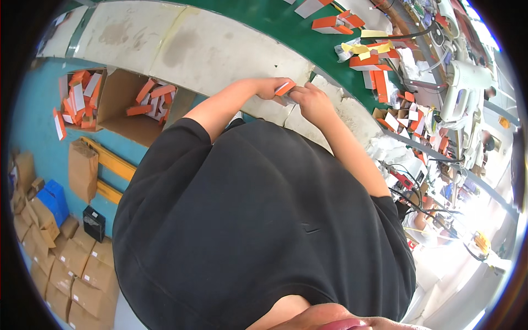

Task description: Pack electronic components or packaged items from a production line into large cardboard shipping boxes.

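Note:
A small orange-and-white carton (285,87) is held up between both hands over the edge of the pale worktable (220,55). My left hand (268,88) closes around its left side, fingers bent. On the other side my right hand (312,102) is closed, its fingertips pinching at the carton's right end. Just below the carton, between the hands, shows a greyish piece too small to make out. The fingers partly cover the carton.
Open cardboard boxes (118,113) with loose orange-and-white cartons stand at left. A green conveyor belt (242,27) runs beyond the table, bearing more cartons (335,23). Yellow pallet-truck forks (113,159) and stacked brown boxes (74,264) are on the floor at left.

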A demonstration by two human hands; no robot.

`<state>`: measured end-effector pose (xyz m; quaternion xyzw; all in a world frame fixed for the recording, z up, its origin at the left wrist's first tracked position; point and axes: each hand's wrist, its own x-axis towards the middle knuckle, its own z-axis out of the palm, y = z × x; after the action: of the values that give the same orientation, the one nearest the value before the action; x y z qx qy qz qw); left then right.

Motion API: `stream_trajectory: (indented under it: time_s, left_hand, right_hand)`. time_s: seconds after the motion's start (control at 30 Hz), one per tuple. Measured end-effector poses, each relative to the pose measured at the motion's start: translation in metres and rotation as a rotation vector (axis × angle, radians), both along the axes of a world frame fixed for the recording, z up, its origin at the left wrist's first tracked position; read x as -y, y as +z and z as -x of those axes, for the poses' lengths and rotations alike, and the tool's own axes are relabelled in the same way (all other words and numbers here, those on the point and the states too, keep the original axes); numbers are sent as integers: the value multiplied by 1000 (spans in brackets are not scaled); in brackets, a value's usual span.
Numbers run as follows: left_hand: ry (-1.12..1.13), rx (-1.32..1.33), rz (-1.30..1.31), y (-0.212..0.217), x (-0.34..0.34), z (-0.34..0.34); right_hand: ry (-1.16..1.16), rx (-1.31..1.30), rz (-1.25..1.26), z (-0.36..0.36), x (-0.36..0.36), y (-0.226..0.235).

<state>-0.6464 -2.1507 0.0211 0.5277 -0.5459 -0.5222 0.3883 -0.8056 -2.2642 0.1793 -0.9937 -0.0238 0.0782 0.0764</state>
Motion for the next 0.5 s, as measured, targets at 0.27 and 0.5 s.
stream_trajectory:
  time_s: [0.27, 0.5]
  left_hand:
    - [15, -28, -269, 24, -4, -6]
    - [98, -42, -69, 2, -1, 4]
  right_hand:
    - [-123, -22, -199, -11, -6, 20]
    - [-45, -128, -115, -3, 4, -11]
